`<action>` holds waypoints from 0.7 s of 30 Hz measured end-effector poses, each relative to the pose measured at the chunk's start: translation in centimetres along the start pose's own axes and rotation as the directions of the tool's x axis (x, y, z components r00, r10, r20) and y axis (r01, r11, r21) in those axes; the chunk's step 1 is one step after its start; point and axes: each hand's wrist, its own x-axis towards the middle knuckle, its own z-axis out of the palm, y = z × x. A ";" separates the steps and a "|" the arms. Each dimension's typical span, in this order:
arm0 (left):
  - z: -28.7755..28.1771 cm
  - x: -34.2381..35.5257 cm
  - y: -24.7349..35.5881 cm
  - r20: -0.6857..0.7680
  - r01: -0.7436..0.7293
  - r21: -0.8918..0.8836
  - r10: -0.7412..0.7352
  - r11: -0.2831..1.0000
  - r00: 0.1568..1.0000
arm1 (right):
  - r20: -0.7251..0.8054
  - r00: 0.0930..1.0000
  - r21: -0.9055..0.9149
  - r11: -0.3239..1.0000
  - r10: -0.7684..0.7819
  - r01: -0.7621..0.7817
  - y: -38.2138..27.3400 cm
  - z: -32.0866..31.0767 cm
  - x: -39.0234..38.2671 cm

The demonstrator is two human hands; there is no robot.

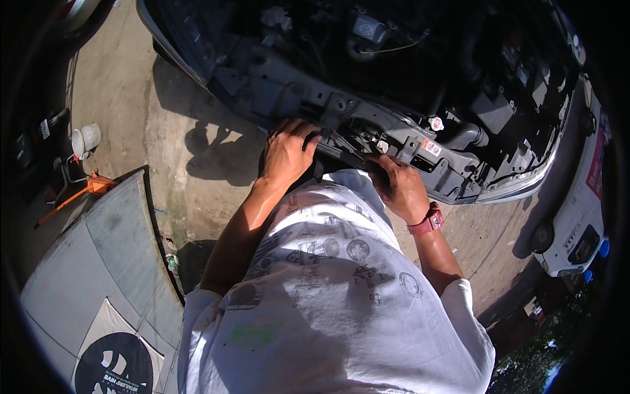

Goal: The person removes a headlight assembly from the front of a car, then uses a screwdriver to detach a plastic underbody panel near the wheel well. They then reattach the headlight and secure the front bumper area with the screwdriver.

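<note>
- While looking down, saw black strip (345, 157) slanting far-left to near-right between left hand (290, 153) and right hand (400, 189).
- Found both curled against it; could not tell whether pinching.

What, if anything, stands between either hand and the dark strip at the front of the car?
Nothing visible: the left hand and right hand both appear to touch the dark strip at the front of the car.

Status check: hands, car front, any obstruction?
Left hand, right hand at dark strip; grip unclear. Strip along front of exposed engine bay. No obstruction seen near hands.
</note>
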 end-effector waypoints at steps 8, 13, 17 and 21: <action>0.6 0.6 0.0 0.009 -0.068 0.007 0.068 0.998 0.998 | 0.017 0.999 -0.015 0.999 0.028 -0.028 -0.3 0.3 -0.6; 0.4 1.1 0.9 0.021 -0.105 0.071 0.103 0.992 0.994 | -0.031 0.999 -0.090 0.996 -0.008 0.005 -1.5 1.9 -1.7; 0.4 1.4 1.0 0.051 -0.101 0.063 0.098 0.993 0.994 | -0.079 0.997 -0.065 0.998 0.020 -0.026 -1.9 3.0 -2.2; 0.7 1.3 0.7 0.043 -0.099 0.049 0.097 0.994 0.994 | -0.087 0.996 -0.024 1.000 0.003 -0.005 -1.6 3.1 -1.8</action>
